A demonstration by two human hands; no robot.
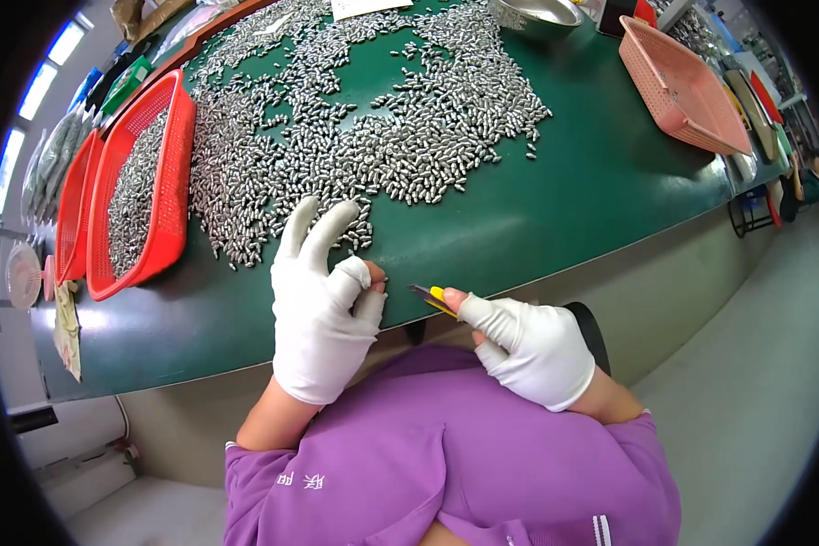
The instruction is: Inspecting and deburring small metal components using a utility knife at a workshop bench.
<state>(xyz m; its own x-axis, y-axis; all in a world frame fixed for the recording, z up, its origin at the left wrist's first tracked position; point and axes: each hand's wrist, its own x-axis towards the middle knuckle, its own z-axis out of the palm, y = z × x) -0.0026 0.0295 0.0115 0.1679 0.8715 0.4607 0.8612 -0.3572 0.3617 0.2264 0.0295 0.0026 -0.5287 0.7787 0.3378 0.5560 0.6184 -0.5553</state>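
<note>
In the head view, the right hand (pixel 537 350) is gripping a yellow utility knife (pixel 440 299), its blade pointing toward the left hand (pixel 318 314), which is pinching apparently 1 small metal piece (pixel 384 280) above the green table (pixel 537 246), so a slip could be nicking those bare fingertips (pixel 374 271), while 2 white characters (pixel 300 480) are marking the purple shirt (pixel 537 455).

- the small bits (pixel 400 159) are shiny, smooth metal
- the table top (pixel 591 205) is smooth and glossy
- the red basket (pixel 178 164) is plastic with tiny holes
- the white gloves (pixel 317 332) and purple shirt (pixel 500 428) are matt cloth
- the yellow tool (pixel 438 295) looks plastic
</note>
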